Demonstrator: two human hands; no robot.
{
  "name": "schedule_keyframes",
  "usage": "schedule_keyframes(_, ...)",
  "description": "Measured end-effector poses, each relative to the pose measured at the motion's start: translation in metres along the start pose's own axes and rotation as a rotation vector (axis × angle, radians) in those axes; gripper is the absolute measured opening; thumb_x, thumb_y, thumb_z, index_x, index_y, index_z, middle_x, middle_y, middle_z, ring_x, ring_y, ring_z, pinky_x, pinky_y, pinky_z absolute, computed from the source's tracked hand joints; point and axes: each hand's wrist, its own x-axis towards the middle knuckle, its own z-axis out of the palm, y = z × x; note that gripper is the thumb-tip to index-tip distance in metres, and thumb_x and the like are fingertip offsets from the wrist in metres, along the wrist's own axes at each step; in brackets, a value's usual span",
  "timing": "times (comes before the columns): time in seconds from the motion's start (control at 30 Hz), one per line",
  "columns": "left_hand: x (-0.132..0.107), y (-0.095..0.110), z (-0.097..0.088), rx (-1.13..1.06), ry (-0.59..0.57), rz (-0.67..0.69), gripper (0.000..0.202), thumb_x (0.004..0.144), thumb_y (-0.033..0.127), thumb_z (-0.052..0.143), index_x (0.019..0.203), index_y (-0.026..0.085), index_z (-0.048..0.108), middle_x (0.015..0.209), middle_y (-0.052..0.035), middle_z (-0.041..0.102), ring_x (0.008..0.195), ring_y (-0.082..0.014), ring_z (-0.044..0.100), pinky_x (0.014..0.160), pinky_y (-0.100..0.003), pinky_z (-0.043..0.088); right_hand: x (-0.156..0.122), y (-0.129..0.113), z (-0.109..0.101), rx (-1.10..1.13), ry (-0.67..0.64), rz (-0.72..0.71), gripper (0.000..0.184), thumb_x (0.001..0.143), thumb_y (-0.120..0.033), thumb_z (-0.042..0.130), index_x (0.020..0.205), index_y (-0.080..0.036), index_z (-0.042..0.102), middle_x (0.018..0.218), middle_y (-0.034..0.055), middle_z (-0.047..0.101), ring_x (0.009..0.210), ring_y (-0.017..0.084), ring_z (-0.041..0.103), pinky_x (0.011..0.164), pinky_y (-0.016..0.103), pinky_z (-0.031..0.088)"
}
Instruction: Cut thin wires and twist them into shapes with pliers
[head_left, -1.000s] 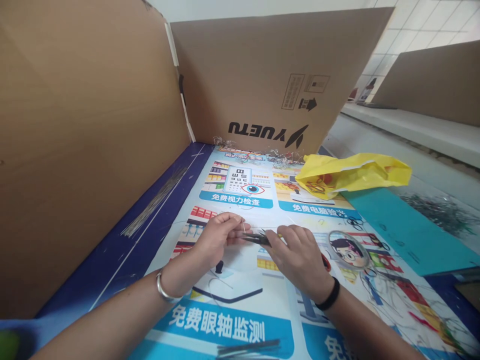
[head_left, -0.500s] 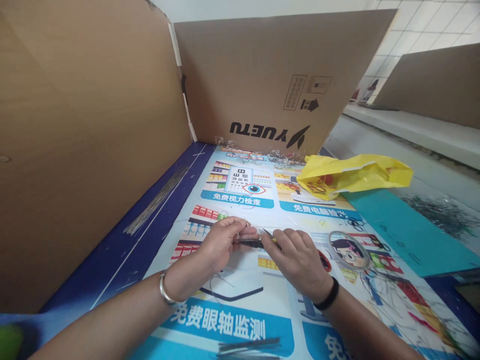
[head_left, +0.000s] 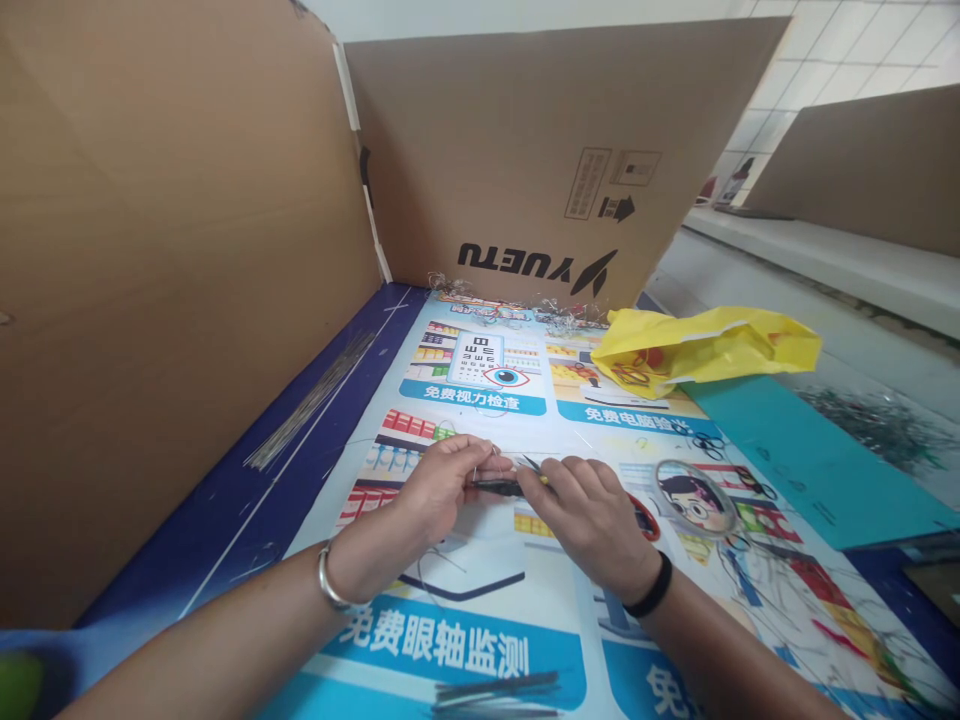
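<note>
My left hand point(head_left: 439, 487) pinches a thin metal wire point(head_left: 475, 470) between thumb and fingers, just above the printed poster point(head_left: 480, 560) that covers the table. My right hand point(head_left: 592, 515) is closed around small dark pliers point(head_left: 501, 487), whose tip meets the wire at my left fingertips. The two hands almost touch at the middle of the poster. A silver bangle is on my left wrist and a black band on my right.
Cardboard walls point(head_left: 172, 250) stand at the left and back. A bundle of straight wires point(head_left: 311, 400) lies at the left wall. A yellow plastic bag point(head_left: 701, 350) sits back right, beside a teal sheet point(head_left: 795, 450). Dark wire pieces point(head_left: 495, 690) lie near the front edge.
My left hand has shifted slightly right and closed in on the pliers' tip. The pliers now lie more level between the hands. Little has changed in the last half second.
</note>
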Motion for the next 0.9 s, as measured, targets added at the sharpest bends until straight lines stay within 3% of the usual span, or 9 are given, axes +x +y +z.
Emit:
schedule_keyframes(0.37, 0.0005, 0.0008, 0.0002, -0.017, 0.012, -0.022, 0.013, 0.071, 0.025, 0.066, 0.071, 0.016, 0.058, 0.071, -0.0055, 0.068, 0.078, -0.0217, 0.066, 0.064, -0.036, 0.055, 0.0004, -0.0011, -0.0018, -0.016, 0.009, -0.006, 0.025, 0.087, -0.013, 0.046, 0.109, -0.017, 0.057, 0.092, 0.0084, 0.057, 0.082, 0.021, 0.047, 0.07, 0.036, 0.032)
schedule_keyframes(0.9, 0.0015, -0.0007, 0.0001, -0.021, -0.003, -0.025, 0.013, 0.069, 0.023, 0.067, 0.068, 0.015, 0.057, 0.068, -0.0046, 0.064, 0.077, -0.0207, 0.063, 0.067, -0.041, 0.056, -0.0008, -0.0003, -0.0007, 0.007, 0.014, -0.011, 0.024, 0.088, -0.013, 0.045, 0.108, -0.017, 0.058, 0.09, 0.0081, 0.059, 0.082, 0.021, 0.047, 0.07, 0.035, 0.032)
